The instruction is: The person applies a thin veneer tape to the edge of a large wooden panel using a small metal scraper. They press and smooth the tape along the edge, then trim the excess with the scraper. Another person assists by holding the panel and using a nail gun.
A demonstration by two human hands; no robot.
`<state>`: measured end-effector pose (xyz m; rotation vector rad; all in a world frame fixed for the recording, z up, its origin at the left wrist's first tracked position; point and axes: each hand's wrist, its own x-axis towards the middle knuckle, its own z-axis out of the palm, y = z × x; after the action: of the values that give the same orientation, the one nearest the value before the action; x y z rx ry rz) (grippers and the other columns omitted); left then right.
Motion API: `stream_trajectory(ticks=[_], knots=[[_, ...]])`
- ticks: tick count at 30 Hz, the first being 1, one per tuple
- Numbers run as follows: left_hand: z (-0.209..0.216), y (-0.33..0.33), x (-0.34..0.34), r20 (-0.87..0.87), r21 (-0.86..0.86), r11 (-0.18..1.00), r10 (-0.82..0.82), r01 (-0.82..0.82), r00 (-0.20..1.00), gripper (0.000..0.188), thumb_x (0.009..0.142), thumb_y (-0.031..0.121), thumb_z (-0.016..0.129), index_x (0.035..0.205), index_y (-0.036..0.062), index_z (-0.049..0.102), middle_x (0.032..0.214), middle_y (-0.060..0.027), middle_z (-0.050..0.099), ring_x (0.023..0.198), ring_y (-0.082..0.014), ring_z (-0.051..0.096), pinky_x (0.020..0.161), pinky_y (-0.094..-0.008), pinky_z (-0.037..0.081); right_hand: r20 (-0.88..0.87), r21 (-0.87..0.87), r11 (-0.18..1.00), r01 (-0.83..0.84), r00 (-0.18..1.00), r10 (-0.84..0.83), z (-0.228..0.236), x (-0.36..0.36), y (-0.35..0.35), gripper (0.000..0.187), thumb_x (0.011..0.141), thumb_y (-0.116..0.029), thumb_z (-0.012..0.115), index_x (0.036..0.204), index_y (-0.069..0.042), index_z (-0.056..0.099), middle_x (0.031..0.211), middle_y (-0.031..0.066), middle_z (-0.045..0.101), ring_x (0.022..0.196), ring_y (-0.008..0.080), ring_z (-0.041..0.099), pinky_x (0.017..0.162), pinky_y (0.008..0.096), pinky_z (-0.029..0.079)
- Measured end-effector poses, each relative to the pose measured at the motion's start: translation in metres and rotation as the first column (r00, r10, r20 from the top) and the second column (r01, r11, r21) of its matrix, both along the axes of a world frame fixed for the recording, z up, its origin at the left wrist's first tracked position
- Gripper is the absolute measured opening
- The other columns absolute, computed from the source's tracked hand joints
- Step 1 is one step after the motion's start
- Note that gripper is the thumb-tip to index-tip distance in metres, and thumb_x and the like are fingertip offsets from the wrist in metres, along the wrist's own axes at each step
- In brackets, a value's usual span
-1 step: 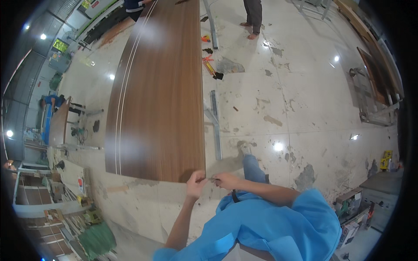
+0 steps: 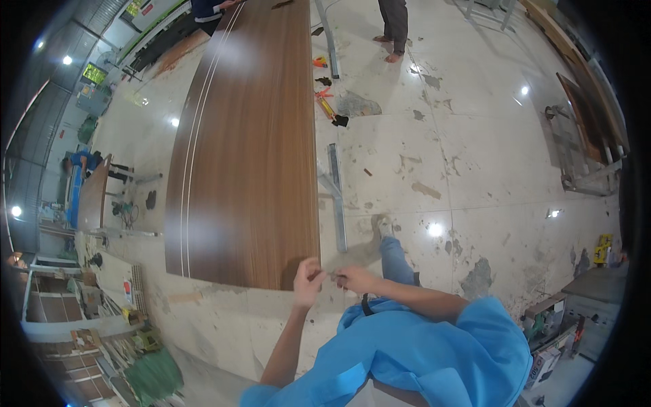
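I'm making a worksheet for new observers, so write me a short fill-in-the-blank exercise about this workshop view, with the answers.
1. The left hand is ____ to the brown panel than the right hand.
2. Two pale stripes run along the panel's long ____ edge.
3. The orange-and-yellow tool shows just beyond the panel's long ____ edge.
4. The person's shirt is ____ in colour.

Missing words: closer; left; right; blue.
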<state>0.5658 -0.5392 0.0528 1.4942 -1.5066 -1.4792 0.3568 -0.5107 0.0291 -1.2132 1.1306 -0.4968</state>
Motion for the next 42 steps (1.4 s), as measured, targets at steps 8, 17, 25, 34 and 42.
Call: stream_trajectory(ticks=[8,17,25,34,42], knots=[[-0.008,-0.206,-0.184,-0.123,0.268,0.938,-0.194,0.221,0.973,0.025,0.096,0.010,0.072,0.117,0.0010,0.063,0.099,-0.0026,0.066,0.093,-0.0111,0.063,0.086,-0.0283,0.052,-0.323,-0.350,0.935,0.052,0.930,-0.173,-0.015,-0.151,-0.164,0.025,0.102,-0.025,0.063,0.114,-0.004,0.059,0.077,0.0158,0.069,0.071,0.0291,0.072,0.066,0.0449,0.055],[0.024,-0.382,-0.306,-0.198,0.191,0.951,-0.206,0.244,0.958,0.021,0.098,0.010,0.070,0.116,0.0015,0.064,0.098,-0.0039,0.067,0.091,-0.0112,0.064,0.083,-0.0277,0.053,-0.024,-0.163,0.971,0.176,0.983,-0.183,0.031,-0.316,-0.352,0.016,0.101,-0.017,0.064,0.098,-0.002,0.065,0.073,0.0087,0.066,0.068,0.0201,0.064,0.066,0.0356,0.052],[-0.012,-0.539,-0.362,-0.484,0.388,0.903,0.029,0.184,0.874,0.017,0.103,0.017,0.067,0.110,0.0010,0.067,0.093,-0.0046,0.068,0.088,-0.0107,0.064,0.076,-0.0273,0.052,-0.151,-0.334,0.876,0.348,0.898,-0.414,0.013,-0.342,-0.526,0.019,0.100,-0.021,0.067,0.093,-0.004,0.060,0.069,0.0053,0.060,0.062,0.0155,0.059,0.058,0.0332,0.047],[-0.025,-0.749,-0.425,0.145,-0.464,0.740,-0.479,0.487,0.866,0.025,0.092,0.009,0.071,0.116,0.0018,0.069,0.106,-0.0098,0.074,0.098,-0.0241,0.071,0.086,-0.0342,0.056,0.225,0.263,0.572,0.777,0.527,-0.820,0.011,-0.415,-0.734,0.017,0.105,-0.021,0.057,0.095,-0.008,0.061,0.061,-0.0003,0.051,0.045,0.0085,0.042,0.041,0.0257,0.031],[0.034,-1.020,-0.494,0.272,-0.430,0.869,-0.134,0.245,0.953,0.048,0.086,0.015,0.078,0.130,0.0055,0.062,0.123,-0.0163,0.065,0.117,-0.0352,0.063,0.102,-0.0447,0.050,-0.194,-0.484,0.790,0.377,0.834,-0.517,-0.005,-0.494,-1.025,0.014,0.103,-0.016,0.057,0.108,-0.004,0.062,0.079,0.0177,0.071,0.073,0.0367,0.071,0.067,0.0470,0.055]])
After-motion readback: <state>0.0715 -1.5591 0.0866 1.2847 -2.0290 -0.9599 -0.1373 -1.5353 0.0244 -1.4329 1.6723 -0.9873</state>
